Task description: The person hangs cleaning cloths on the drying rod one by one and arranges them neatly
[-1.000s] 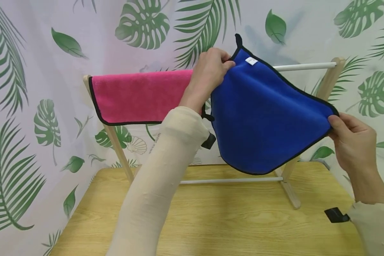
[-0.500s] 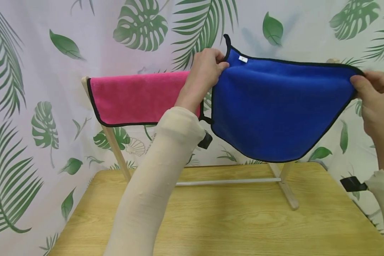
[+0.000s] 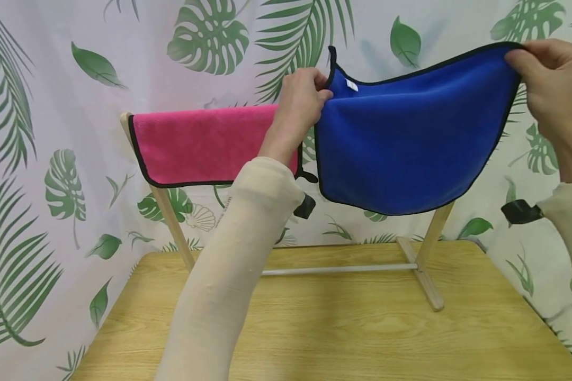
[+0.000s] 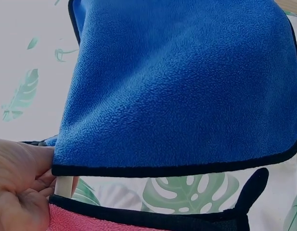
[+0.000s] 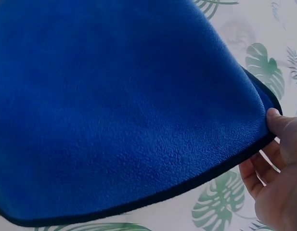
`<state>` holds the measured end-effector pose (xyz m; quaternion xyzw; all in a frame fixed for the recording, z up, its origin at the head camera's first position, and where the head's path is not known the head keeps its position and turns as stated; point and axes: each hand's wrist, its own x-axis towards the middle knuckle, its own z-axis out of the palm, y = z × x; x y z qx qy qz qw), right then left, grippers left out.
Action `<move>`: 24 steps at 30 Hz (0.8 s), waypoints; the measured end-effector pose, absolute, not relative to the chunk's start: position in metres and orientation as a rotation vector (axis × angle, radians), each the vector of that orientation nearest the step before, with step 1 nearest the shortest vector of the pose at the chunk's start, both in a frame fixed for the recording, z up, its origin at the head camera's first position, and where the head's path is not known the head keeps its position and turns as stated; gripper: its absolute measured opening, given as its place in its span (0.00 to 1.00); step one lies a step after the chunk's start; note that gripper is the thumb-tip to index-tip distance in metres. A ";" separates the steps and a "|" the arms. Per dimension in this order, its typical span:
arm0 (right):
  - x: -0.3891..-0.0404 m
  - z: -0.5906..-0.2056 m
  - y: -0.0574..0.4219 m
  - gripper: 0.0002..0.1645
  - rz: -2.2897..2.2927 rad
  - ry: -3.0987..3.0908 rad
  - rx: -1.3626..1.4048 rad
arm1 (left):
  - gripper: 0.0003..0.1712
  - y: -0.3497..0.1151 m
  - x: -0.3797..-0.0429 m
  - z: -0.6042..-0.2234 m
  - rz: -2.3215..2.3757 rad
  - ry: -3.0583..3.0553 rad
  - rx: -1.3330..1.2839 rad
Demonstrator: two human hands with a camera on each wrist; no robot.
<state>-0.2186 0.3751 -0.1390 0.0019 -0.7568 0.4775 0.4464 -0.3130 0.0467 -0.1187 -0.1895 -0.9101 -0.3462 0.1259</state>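
A blue towel (image 3: 410, 143) with black edging, a white tag and a black loop at its upper left corner is stretched between both hands. My left hand (image 3: 299, 108) pinches its left edge at the rack's top bar, beside the pink towel. My right hand (image 3: 560, 87) pinches the upper right corner and lifts it above the bar. In the left wrist view, the left hand (image 4: 18, 185) is at the white bar (image 4: 64, 186), between the blue and pink towels. The right wrist view has the right thumb on the blue cloth's edge. Most of the top bar is hidden.
A pink towel (image 3: 209, 145) with black edging hangs folded over the left part of the wooden rack (image 3: 431, 238). A white lower bar (image 3: 343, 269) joins the rack's legs. The rack stands on a wood-grain table (image 3: 352, 328) before a leaf-patterned curtain (image 3: 90, 211).
My right hand has moved right and then up, drawing the blue towel's right corner outward and above the bar. The towel's lower edge has risen. My left hand stays nearly in place.
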 end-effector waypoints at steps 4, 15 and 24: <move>-0.230 -0.138 0.375 0.17 1.204 -1.939 0.018 | 0.15 0.046 -0.315 -0.120 -0.996 -2.606 -0.540; -0.248 -0.137 0.378 0.28 1.122 -2.192 -0.134 | 0.13 0.049 -0.312 -0.120 -0.936 -2.550 -0.488; -0.249 -0.146 0.366 0.15 0.772 -2.157 -0.273 | 0.15 0.052 -0.311 -0.121 -0.947 -2.549 -0.478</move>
